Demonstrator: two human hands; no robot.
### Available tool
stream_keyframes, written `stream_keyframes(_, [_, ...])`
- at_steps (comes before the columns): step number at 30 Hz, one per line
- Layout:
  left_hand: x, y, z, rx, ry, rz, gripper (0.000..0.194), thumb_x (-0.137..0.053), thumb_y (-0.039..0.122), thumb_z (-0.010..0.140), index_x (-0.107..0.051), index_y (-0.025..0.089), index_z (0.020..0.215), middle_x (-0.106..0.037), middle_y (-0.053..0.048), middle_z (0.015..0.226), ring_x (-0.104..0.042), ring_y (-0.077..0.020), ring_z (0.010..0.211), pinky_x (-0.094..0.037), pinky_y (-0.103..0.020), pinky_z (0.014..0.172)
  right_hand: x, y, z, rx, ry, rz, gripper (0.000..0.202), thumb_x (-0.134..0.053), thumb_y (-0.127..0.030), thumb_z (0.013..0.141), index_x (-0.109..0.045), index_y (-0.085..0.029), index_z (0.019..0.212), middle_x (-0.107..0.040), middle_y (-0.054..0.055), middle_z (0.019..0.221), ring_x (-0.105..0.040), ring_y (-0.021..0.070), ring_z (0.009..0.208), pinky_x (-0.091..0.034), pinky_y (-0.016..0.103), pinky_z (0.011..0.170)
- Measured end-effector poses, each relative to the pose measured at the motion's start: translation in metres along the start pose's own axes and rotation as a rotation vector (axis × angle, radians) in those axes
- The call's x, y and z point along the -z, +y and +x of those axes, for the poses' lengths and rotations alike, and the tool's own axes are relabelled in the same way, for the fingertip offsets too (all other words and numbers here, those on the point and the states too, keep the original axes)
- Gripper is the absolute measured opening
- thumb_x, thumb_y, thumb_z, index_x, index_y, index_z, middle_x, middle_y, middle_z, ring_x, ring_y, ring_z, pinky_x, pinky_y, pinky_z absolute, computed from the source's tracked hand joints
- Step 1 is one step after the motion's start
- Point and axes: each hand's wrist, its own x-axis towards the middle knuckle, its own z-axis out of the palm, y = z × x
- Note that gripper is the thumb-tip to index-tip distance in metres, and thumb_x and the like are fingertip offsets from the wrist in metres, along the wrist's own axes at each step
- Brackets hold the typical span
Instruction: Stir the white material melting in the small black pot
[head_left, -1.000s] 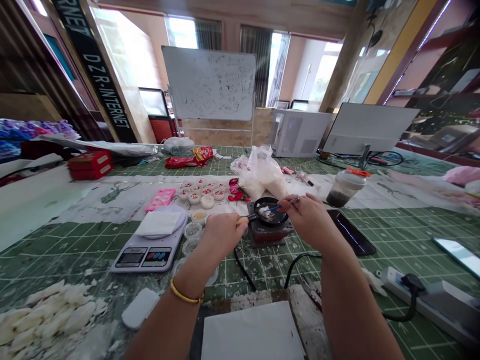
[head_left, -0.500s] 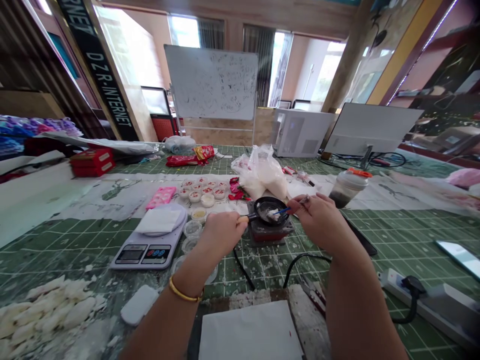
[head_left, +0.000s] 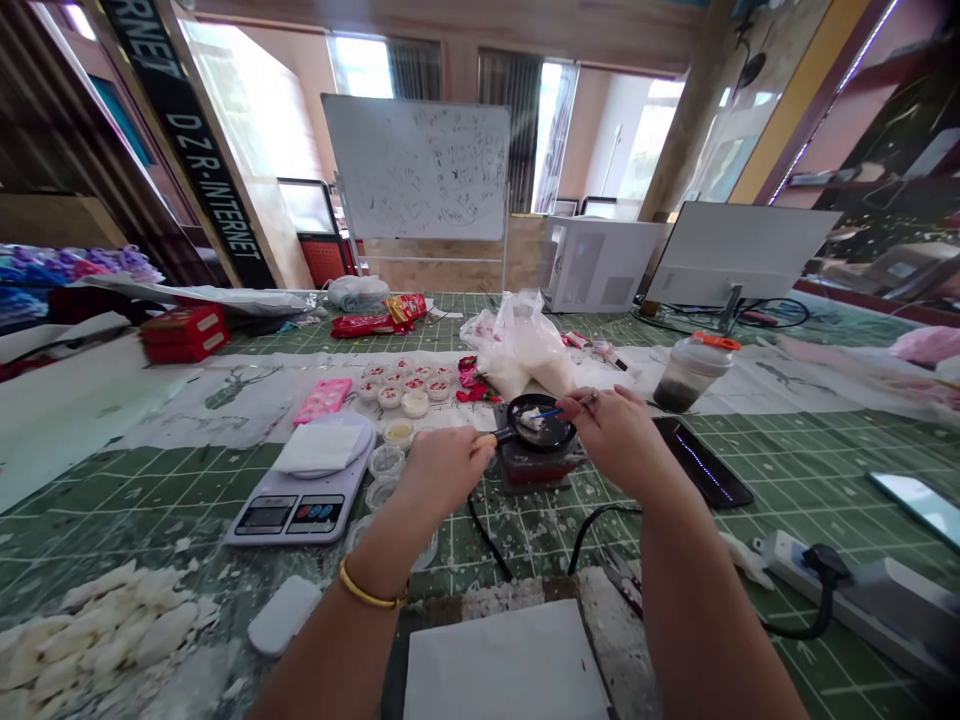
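Observation:
My left hand (head_left: 448,462) is closed round the handle of a small black pan (head_left: 553,430), which sits over a small dark red heater (head_left: 541,468). Between the fingers of my right hand (head_left: 611,430) is a thin blue stick (head_left: 550,412), its tip reaching into the pan. A white lump (head_left: 532,419) lies at the stick's tip, on the left side of the pan. Left of the heater, several clear cups (head_left: 387,460) stand beside a white kitchen scale (head_left: 304,500).
Behind the pan are a plastic bag of white material (head_left: 525,350), red flowers (head_left: 472,378) and small filled cups (head_left: 412,383). A lidded jar (head_left: 686,375), black phone (head_left: 701,462) and power strip (head_left: 795,565) lie right. White chunks (head_left: 97,625) are front left.
My right hand has moved slightly left with the stick, and the white lump has shifted to the pan's left side. My left hand still holds the handle.

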Motion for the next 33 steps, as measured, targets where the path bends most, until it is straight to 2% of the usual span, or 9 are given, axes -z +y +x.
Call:
stream_keyframes(4, [-0.0001, -0.0021, -0.0002, -0.006, -0.001, -0.025, 0.043, -0.032, 0.044, 0.088, -0.062, 0.018, 0.073, -0.066, -0.006, 0.073, -0.058, -0.0163, 0.065, -0.032, -0.027, 0.057, 0.0014, 0.0003, -0.0009, -0.006, -0.005, -0.020, 0.034, -0.035, -0.034, 0.089, -0.063, -0.021, 0.077, -0.069, 0.003, 0.084, -0.059, 0.0177, 0.095, -0.020, 0.040, 0.102])
stream_keyframes(7, [0.0001, -0.0027, -0.0009, 0.000, 0.013, -0.023, 0.041, -0.034, 0.044, 0.088, -0.062, 0.018, 0.072, -0.066, -0.005, 0.071, -0.057, -0.0161, 0.064, -0.032, -0.027, 0.058, 0.0006, 0.0001, -0.0006, 0.044, -0.027, 0.026, 0.033, -0.033, -0.033, 0.090, -0.063, -0.022, 0.082, -0.069, 0.001, 0.086, -0.060, 0.0154, 0.093, -0.019, 0.038, 0.103])
stream_keyframes(11, [0.0016, -0.0038, -0.0016, -0.005, 0.009, -0.020, 0.038, -0.035, 0.042, 0.087, -0.061, 0.018, 0.072, -0.065, -0.004, 0.070, -0.057, -0.0164, 0.066, -0.032, -0.027, 0.059, -0.0006, 0.0037, 0.0011, -0.034, 0.020, -0.046, 0.035, -0.033, -0.033, 0.089, -0.064, -0.020, 0.079, -0.069, 0.004, 0.086, -0.059, 0.0185, 0.096, -0.021, 0.041, 0.102])
stream_keyframes(15, [0.0027, -0.0062, -0.0011, -0.003, -0.021, -0.006, 0.030, -0.042, 0.039, 0.084, -0.061, 0.019, 0.073, -0.066, -0.004, 0.074, -0.058, -0.0177, 0.069, -0.033, -0.027, 0.059, 0.0004, 0.0041, 0.0008, 0.028, -0.020, 0.009, 0.035, -0.034, -0.033, 0.089, -0.065, -0.022, 0.077, -0.069, 0.002, 0.090, -0.060, 0.0162, 0.093, -0.022, 0.039, 0.103])
stream_keyframes(17, [0.0029, -0.0066, -0.0010, 0.004, -0.016, -0.003, 0.028, -0.043, 0.039, 0.083, -0.061, 0.019, 0.074, -0.066, -0.005, 0.075, -0.059, -0.0183, 0.071, -0.033, -0.027, 0.059, 0.0004, 0.0033, 0.0010, 0.004, -0.021, 0.005, 0.035, -0.033, -0.031, 0.090, -0.065, -0.022, 0.080, -0.069, 0.002, 0.089, -0.060, 0.0165, 0.093, -0.023, 0.039, 0.102])
stream_keyframes(20, [0.0030, -0.0059, -0.0012, -0.001, -0.004, -0.013, 0.033, -0.040, 0.040, 0.085, -0.061, 0.018, 0.073, -0.066, -0.005, 0.073, -0.059, -0.0169, 0.069, -0.033, -0.027, 0.059, 0.0006, 0.0039, 0.0008, -0.039, 0.011, -0.046, 0.035, -0.034, -0.032, 0.089, -0.064, -0.020, 0.077, -0.069, 0.004, 0.087, -0.060, 0.0188, 0.094, -0.023, 0.041, 0.101])
stream_keyframes(24, [0.0025, -0.0049, -0.0009, 0.011, 0.004, -0.022, 0.041, -0.034, 0.043, 0.088, -0.061, 0.018, 0.070, -0.066, -0.005, 0.070, -0.058, -0.0154, 0.066, -0.033, -0.026, 0.060, -0.0004, 0.0035, 0.0014, 0.033, -0.027, 0.023, 0.034, -0.034, -0.031, 0.089, -0.064, -0.021, 0.078, -0.070, 0.002, 0.090, -0.060, 0.0162, 0.092, -0.022, 0.039, 0.102])
stream_keyframes(29, [0.0028, -0.0049, -0.0009, 0.003, 0.011, -0.011, 0.039, -0.036, 0.043, 0.087, -0.062, 0.018, 0.072, -0.066, -0.005, 0.072, -0.058, -0.0171, 0.067, -0.034, -0.027, 0.061, -0.0009, 0.0031, 0.0027, -0.042, 0.020, -0.057, 0.035, -0.034, -0.032, 0.089, -0.065, -0.019, 0.080, -0.070, 0.004, 0.085, -0.060, 0.0190, 0.094, -0.022, 0.041, 0.102])
stream_keyframes(33, [0.0027, -0.0047, -0.0014, -0.003, 0.026, -0.002, 0.045, -0.032, 0.045, 0.089, -0.062, 0.018, 0.070, -0.065, -0.005, 0.068, -0.058, -0.0163, 0.064, -0.034, -0.027, 0.062, -0.0001, 0.0025, 0.0016, 0.055, -0.026, 0.038, 0.035, -0.034, -0.033, 0.089, -0.064, -0.022, 0.076, -0.070, 0.001, 0.089, -0.060, 0.0158, 0.091, -0.024, 0.038, 0.102])
